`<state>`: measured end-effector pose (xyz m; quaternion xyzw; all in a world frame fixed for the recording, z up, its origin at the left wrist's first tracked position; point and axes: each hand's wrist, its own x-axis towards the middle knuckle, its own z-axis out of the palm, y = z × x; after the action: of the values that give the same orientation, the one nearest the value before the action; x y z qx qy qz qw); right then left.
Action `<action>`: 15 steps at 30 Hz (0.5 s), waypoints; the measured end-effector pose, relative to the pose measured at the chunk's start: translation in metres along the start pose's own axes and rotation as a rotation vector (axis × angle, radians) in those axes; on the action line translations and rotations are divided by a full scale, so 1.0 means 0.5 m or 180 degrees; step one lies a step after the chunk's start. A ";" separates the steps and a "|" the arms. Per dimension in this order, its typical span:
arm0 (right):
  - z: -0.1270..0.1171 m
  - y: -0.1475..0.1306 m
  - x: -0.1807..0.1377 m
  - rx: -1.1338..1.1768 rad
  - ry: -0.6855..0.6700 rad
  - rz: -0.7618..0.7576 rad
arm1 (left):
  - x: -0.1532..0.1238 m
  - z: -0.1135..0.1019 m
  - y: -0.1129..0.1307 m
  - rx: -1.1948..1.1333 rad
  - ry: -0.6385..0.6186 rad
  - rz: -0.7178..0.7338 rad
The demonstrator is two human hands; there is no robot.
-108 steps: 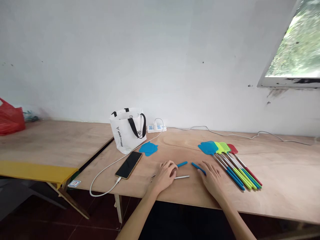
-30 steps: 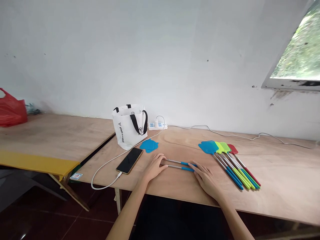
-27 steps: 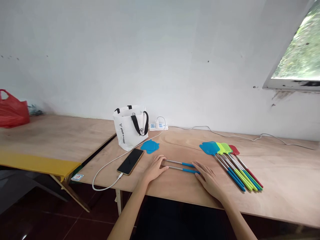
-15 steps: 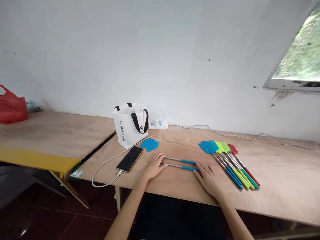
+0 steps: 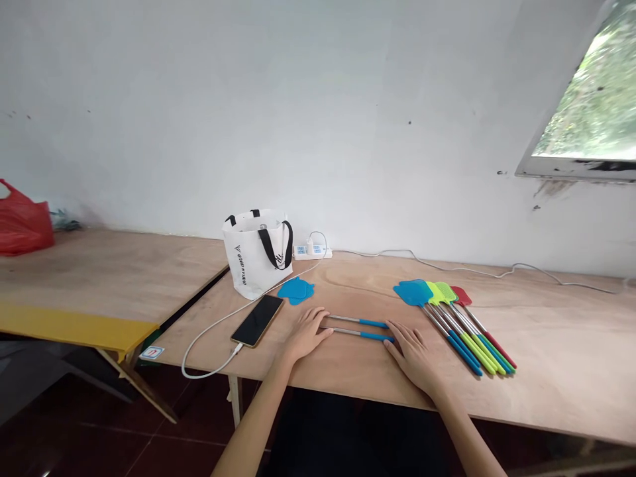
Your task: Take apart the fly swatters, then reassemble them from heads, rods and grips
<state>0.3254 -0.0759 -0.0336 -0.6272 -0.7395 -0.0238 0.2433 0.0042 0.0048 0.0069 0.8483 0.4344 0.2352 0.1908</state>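
Two metal rods with blue grips lie side by side on the table between my hands: a far rod [image 5: 373, 323] and a near rod [image 5: 375, 336]. My left hand [image 5: 307, 335] rests palm down at their bare metal ends, thumb and fingers apart. At the blue grip ends lies my right hand [image 5: 410, 351], also flat with its fingers spread. Both hands touch or cover the rod ends. Flat blue swatter heads [image 5: 295, 290] lie overlapping beyond my left hand. Right of my right hand several fly swatters [image 5: 460, 328] in blue, yellow-green and red lie in a slanted row.
A black phone [image 5: 257, 320] on a white charging cable lies left of my left hand. Behind it stands a white tote bag [image 5: 253, 255], beside a power strip [image 5: 312, 252] at the wall. A red plastic bag [image 5: 22, 218] sits on the other table [image 5: 99, 271].
My hands and the rods keep the same places on the table. Only the camera view has shifted slightly.
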 end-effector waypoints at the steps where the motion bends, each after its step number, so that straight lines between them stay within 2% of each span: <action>1: 0.002 0.001 0.000 -0.0002 0.0005 0.0002 | 0.000 -0.001 0.001 -0.0014 -0.0009 -0.0003; 5: 0.003 0.000 0.000 -0.0002 0.0016 0.0013 | -0.001 -0.007 0.006 -0.0141 -0.0043 -0.0103; 8: -0.008 -0.006 0.000 0.0018 -0.0027 -0.0049 | -0.002 -0.015 0.004 -0.0032 0.0215 -0.0261; 11: -0.024 -0.018 0.000 0.0032 -0.0109 -0.0203 | 0.007 -0.026 -0.014 0.0292 0.0421 -0.0403; 15: -0.030 -0.046 0.003 0.0071 -0.0241 -0.0423 | 0.054 -0.039 -0.055 0.0817 0.0244 -0.0744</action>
<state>0.3087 -0.0847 -0.0136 -0.5744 -0.7884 -0.0078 0.2201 -0.0108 0.0443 0.0145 0.7998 0.5634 0.1863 0.0903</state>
